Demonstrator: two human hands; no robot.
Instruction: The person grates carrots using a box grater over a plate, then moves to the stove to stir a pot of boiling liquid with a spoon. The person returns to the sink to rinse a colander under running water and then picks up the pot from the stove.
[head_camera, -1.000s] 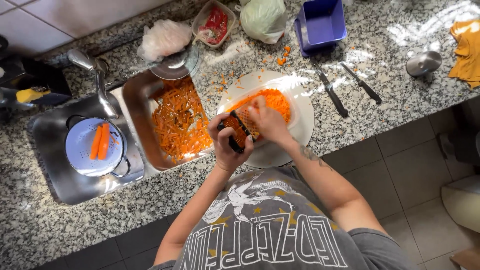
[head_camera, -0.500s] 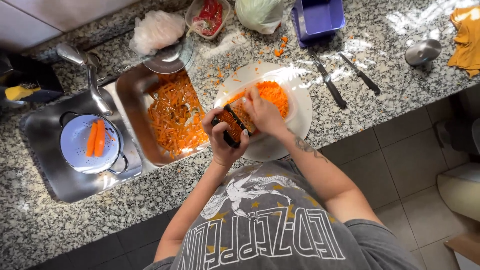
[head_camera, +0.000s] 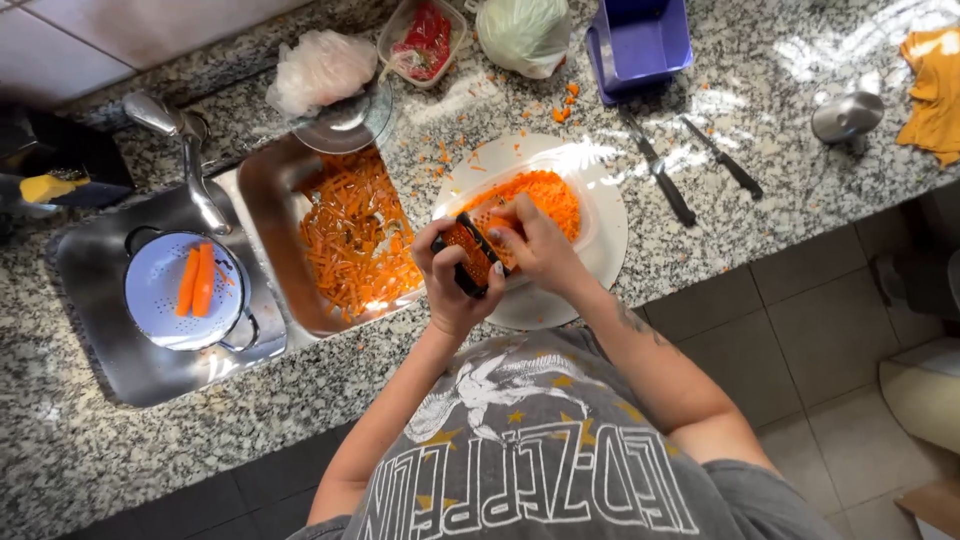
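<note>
My left hand (head_camera: 450, 285) grips the black handle of a grater (head_camera: 470, 255) that stands over a clear container (head_camera: 585, 195) of grated carrot, set on a white plate (head_camera: 600, 265). My right hand (head_camera: 535, 245) presses a piece of carrot (head_camera: 497, 222) against the grater face. A steel tray (head_camera: 265, 200) heaped with carrot strips (head_camera: 355, 235) lies just left of my left hand.
A sink (head_camera: 90, 290) at the left holds a pale blue colander (head_camera: 150, 300) with two peeled carrots (head_camera: 195, 280). Two knives (head_camera: 665, 180) lie right of the plate. A purple box (head_camera: 645, 35), a bagged cabbage (head_camera: 525, 30), a small tub (head_camera: 420, 40) and an orange cloth (head_camera: 935, 90) stand behind.
The view has shifted a little and my right hand has slid the carrot piece along the grater. Both hands keep their hold.
</note>
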